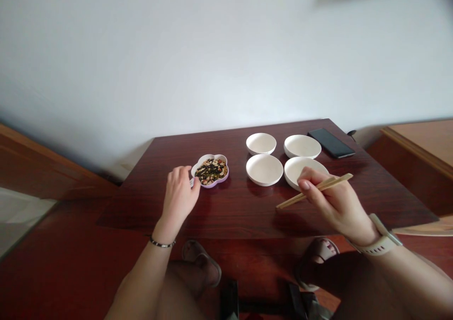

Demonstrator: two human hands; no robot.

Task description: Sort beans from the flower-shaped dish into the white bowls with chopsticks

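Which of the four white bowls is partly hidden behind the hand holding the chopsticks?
The near-right white bowl: the right hand with chopsticks overlaps its front edge. The other three show whole.
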